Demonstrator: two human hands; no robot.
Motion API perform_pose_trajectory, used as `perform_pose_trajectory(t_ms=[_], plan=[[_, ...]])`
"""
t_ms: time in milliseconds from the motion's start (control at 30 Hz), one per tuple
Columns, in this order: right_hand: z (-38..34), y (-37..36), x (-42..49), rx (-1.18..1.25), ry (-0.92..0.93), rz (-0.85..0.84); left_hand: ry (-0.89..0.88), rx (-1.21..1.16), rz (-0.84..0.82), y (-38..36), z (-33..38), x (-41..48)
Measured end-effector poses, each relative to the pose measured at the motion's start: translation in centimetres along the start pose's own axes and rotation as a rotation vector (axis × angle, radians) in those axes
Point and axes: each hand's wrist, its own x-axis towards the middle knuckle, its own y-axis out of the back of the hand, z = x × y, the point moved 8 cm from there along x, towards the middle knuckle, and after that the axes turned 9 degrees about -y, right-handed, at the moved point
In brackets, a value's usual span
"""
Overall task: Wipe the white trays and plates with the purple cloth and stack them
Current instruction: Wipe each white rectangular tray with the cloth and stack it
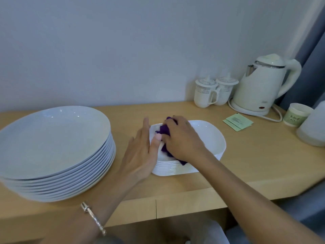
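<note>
Centre frame: right hand presses the cloth into the top tray, fingers curled round it. Left hand braces the tray's left rim, fingers straight, together. Keep steady pressure and sweep into the corners. Plates sit stacked at left.

The right hand hides most of the purple cloth — print on the green sachets illegible.

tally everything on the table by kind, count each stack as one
plate stack: 1
tray stack: 1
purple cloth: 1
lidded mugs: 2
kettle: 1
green sachets: 2
paper cup: 1
white tub, blurred at the right edge: 1
total: 10
</note>
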Motion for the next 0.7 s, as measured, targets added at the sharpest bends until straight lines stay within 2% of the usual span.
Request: perform_pose_trajectory(t_ms=[67,133,200,333,400,500,567,700], plan=[[-3.3,-1.0,-0.5,0.097,0.144,-0.083,0.01,-0.033,0.039,0.3,-0.3,-0.1],[-3.1,-0.7,-0.6,0.185,0.154,-0.148,0.016,-0.021,0.027,0.4,-0.4,-0.1],[-0.4,0.4,-0.4,0.188,0.084,-0.152,0.009,0.021,-0.007,0.2,-0.2,0.0],[7.3,3.4,0.2,-0.026,-0.212,0.018,0.027,0.078,-0.036,0.0,-0.4,0.1],[7.0,2.8,0.4,-0.1,-0.231,0.045,0.041,0.054,-0.047,0.0,-0.8,0.0],[1.4,0.5,0.5,-0.004,-0.042,0.018,0.044,-0.021,-0.03,0.1,-1.1,0.1],[-2.7,-0.9,-0.2,0.101,0.127,-0.073,0.062,-0.082,-0.003,0.1,-1.5,0.0],[-3.1,-0.1,-1.5,0.285,0.239,-0.288,0.043,-0.09,-0.007,0.1,-1.9,0.2]])
